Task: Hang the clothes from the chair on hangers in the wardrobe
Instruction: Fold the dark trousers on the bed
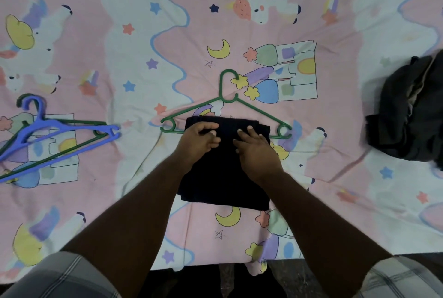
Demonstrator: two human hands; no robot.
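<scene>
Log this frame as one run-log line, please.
stage: folded dark garment over green hanger bar | left hand: pinches garment | right hand: flat on garment | spare hangers left

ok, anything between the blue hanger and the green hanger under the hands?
Head view: only bare patterned bedsheet between blue plastic hanger and green plastic hanger.

Hanger and folded garment dead ahead on the bed

My left hand (200,138) and right hand (257,148) rest on the folded garment (223,178) over the hanger (225,106); spare hangers (55,135) lie left, clothes pile (407,111) right, all on the bedsheet (143,58).
</scene>
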